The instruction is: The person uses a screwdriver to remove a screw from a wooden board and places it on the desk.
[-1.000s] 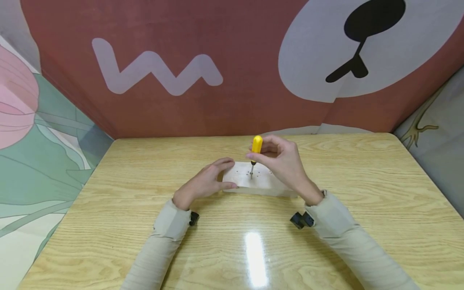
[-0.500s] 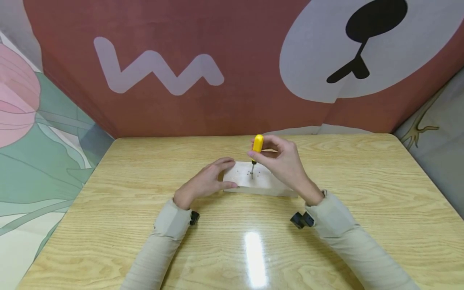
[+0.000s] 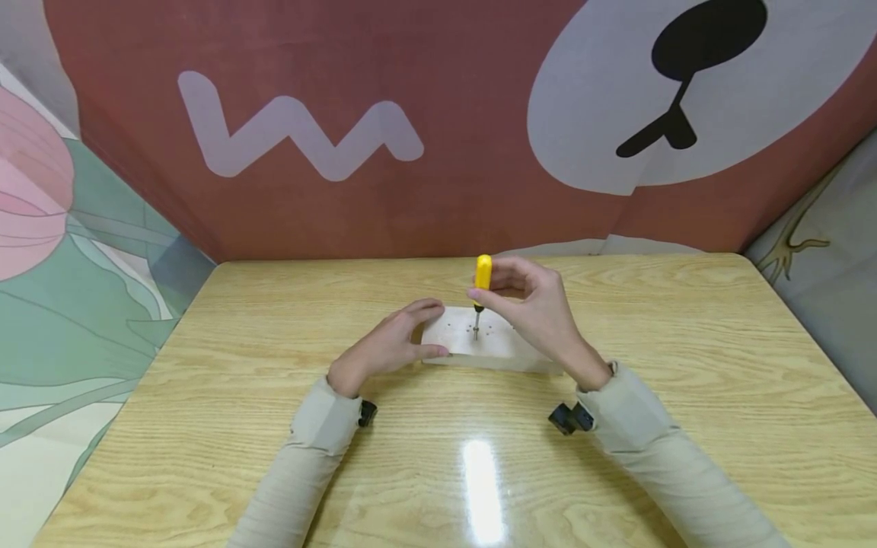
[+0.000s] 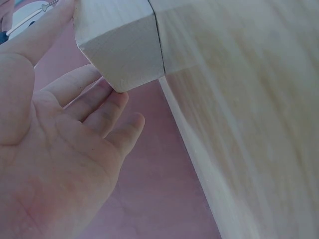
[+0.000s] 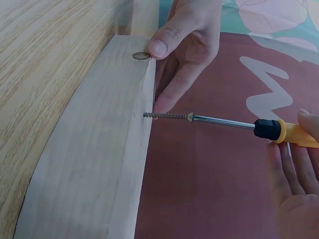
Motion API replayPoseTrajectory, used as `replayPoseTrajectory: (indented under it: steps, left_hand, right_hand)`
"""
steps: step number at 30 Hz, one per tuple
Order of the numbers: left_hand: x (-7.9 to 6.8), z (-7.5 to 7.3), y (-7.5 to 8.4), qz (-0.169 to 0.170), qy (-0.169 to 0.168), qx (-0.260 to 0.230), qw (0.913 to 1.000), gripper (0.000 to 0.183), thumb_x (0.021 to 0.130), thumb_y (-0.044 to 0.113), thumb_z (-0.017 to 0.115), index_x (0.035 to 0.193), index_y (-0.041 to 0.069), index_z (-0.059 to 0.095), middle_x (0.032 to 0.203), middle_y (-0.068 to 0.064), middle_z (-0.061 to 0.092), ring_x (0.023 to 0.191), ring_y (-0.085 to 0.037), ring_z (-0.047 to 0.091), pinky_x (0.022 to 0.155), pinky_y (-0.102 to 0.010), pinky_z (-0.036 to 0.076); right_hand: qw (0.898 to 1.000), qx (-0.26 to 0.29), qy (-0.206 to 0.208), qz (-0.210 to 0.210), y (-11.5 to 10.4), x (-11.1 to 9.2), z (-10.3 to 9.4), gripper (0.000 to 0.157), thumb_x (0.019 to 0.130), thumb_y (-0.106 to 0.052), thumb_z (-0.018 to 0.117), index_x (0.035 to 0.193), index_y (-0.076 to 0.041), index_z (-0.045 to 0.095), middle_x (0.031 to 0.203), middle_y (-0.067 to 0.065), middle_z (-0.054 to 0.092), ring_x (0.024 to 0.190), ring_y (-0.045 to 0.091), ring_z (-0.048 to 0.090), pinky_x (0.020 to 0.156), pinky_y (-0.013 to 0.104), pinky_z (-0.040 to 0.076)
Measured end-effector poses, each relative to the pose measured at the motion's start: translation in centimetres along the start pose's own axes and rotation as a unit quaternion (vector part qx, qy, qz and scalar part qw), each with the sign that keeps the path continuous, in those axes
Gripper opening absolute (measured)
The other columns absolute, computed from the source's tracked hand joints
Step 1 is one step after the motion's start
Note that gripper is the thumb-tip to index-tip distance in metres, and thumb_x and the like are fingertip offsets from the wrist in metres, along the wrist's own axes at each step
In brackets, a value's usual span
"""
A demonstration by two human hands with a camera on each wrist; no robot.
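Screwdriver [image 3: 483, 274] — in curled right hand [image 3: 544, 308]

In front of you stands a reddish-brown wall [image 3: 466, 198] with a pale zigzag [image 3: 280, 114]. The left wall [image 3: 154, 228] shows you a pink flower [image 3: 30, 183] and green leaves [image 3: 55, 327]; the grey right wall [image 3: 843, 304] has a brown branch [image 3: 786, 247]. Your wood-grained table [image 3: 205, 426] reflects a bright strip of light [image 3: 483, 487].

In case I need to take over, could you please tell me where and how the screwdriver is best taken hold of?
I'd take the yellow handle from the person's right: it is thick and stands nearly upright, whereas the thin shaft leads to the screw. The left hand's grip is on the left end of the wooden block, so the right likely suits better.
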State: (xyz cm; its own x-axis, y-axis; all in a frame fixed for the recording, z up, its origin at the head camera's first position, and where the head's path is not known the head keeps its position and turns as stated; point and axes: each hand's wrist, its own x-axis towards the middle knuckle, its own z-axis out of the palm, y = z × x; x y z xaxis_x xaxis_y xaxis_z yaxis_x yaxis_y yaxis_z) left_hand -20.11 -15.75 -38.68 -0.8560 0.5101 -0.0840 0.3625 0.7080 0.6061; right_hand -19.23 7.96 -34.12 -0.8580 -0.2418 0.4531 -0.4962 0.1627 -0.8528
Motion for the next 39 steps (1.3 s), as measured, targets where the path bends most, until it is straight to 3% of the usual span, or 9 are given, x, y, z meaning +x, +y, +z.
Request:
replayPoseTrajectory:
  steps: [8,16,21,32,39]
  left_hand:
    - [-0.09,-0.02,0.04,-0.002,-0.001,0.000,1.0000,0.075,0.091,0.039,0.071,0.151,0.005,0.041,0.160,-0.009,0.035,0.149,-0.028,0.030,0.122,-0.048,0.029]
    - [-0.06,-0.08,0.08,0.002,-0.003,0.002,1.0000,0.074,0.091,0.039,0.071,0.151,0.005,0.041,0.160,-0.009,0.035,0.149,-0.028,0.031,0.122,-0.048,0.029]
    - [-0.04,-0.09,0.01,0.001,-0.004,0.003,1.0000,0.074,0.091,0.039,0.071,0.151,0.006,0.041,0.160,-0.009,0.035,0.149,-0.028,0.031,0.122,-0.047,0.028]
    - [0.01,-0.20,0.06,-0.003,-0.010,-0.001,0.9999,0.075,0.092,0.040,0.070,0.151,0.006,0.040,0.161,-0.010,0.033,0.150,-0.028,0.029,0.122,-0.048,0.027]
    - [-0.01,-0.20,0.08,0.003,-0.007,-0.001,1.0000,0.074,0.092,0.039,0.070,0.151,0.006,0.041,0.160,-0.010,0.034,0.150,-0.028,0.030,0.122,-0.048,0.028]
  right_hand:
    - [1.000,-0.018,-0.003,0.004,-0.13,0.07,0.06,0.033,0.085,-0.002,0.075,0.117,-0.001,0.068,0.106,0.016,0.075,0.088,0.002,0.069,0.078,0.019,0.059]
    - [1.000,-0.001,-0.003,0.013,-0.31,0.20,0.33,0.030,0.088,0.000,0.071,0.117,0.002,0.067,0.108,0.021,0.072,0.091,0.011,0.071,0.078,0.021,0.060]
    - [1.000,0.007,-0.002,0.020,-0.24,0.21,0.46,0.028,0.091,-0.003,0.069,0.118,0.003,0.065,0.110,0.022,0.070,0.092,0.004,0.069,0.078,0.021,0.060]
    - [1.000,0.012,-0.004,0.028,-0.06,0.21,0.42,0.030,0.087,-0.005,0.076,0.115,0.000,0.067,0.111,0.016,0.068,0.094,0.007,0.068,0.080,0.024,0.060]
    - [0.999,-0.023,0.004,0.029,0.03,0.20,0.19,0.031,0.087,-0.009,0.077,0.116,-0.003,0.069,0.106,0.012,0.070,0.091,0.007,0.066,0.079,0.021,0.059]
